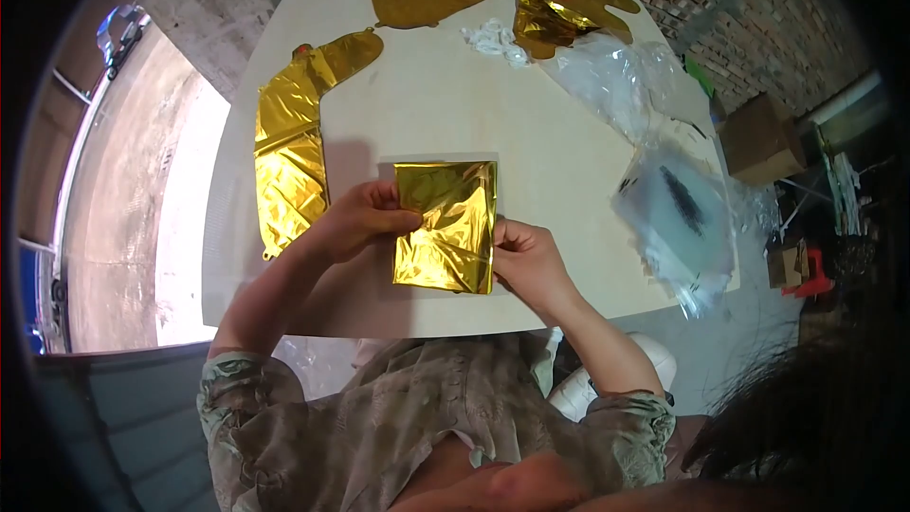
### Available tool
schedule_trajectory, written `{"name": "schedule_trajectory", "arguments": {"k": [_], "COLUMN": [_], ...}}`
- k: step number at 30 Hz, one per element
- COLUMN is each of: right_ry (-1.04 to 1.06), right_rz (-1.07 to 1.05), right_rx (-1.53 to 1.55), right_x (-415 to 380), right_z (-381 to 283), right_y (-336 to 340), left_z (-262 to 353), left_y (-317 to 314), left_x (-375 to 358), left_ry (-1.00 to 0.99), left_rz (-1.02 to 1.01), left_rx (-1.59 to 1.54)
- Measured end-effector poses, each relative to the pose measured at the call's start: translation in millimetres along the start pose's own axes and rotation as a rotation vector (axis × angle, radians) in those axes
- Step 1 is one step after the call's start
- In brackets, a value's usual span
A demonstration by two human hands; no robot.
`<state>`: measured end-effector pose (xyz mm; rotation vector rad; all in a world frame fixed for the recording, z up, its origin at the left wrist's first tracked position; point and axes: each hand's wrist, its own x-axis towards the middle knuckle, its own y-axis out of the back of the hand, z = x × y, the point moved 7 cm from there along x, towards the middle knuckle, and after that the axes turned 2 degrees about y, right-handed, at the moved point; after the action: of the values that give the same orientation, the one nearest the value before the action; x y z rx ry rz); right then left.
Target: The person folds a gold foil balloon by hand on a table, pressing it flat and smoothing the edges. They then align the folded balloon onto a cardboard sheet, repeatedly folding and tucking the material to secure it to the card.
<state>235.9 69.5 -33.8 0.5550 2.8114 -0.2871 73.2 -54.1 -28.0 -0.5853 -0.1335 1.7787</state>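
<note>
A flat, rectangular packet of folded gold foil balloon [444, 237] is held upright over the near part of the table. My left hand [365, 216] grips its left edge, thumb across the front and fingers behind. My right hand [529, 264] pinches the lower right edge between thumb and fingers. A thin clear margin shows along the packet's top and right side. To the left, beside my left forearm, lies a long deflated gold foil balloon [289, 137], bent at its far end.
Farther back on the pale table [427, 100] are another flat gold balloon [398, 2] and a crumpled gold foil one [550, 21]. White strips [495, 41] lie near clear plastic film [616, 76]. A stack of clear bags [673, 218] sits at right. Beyond the edge stands a cardboard box [761, 140].
</note>
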Motion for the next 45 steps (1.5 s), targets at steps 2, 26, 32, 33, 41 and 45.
{"name": "schedule_trajectory", "arguments": {"k": [2, 26, 32, 33, 41, 45], "right_ry": [0.108, 0.422, 0.021, 0.018, -0.2, 0.116], "right_rz": [0.055, 0.325, -0.016, -0.018, 0.097, 0.25], "right_rx": [-0.101, -0.362, 0.211, 0.209, 0.057, -0.736], "right_x": [3.8, -31.7, -19.0, -18.5, -18.7, -15.6], "right_z": [5.4, 1.0, 28.6, 24.9, 9.6, -18.8], "right_y": [5.9, 1.3, 10.7, 13.9, 22.6, 35.5], "left_z": [-2.9, -27.9, -19.4, -17.2, -15.3, -16.4], "left_y": [1.4, 8.5, 14.0, 13.0, 15.0, 15.2], "left_x": [-0.4, -1.4, 0.2, -0.5, 3.2, 5.5], "left_ry": [0.028, 0.085, 0.078, 0.07, 0.088, 0.075], "left_rz": [0.059, 0.211, 0.282, 0.319, 0.38, 0.407], "left_rx": [0.053, -0.072, 0.095, 0.129, 0.39, 0.402]}}
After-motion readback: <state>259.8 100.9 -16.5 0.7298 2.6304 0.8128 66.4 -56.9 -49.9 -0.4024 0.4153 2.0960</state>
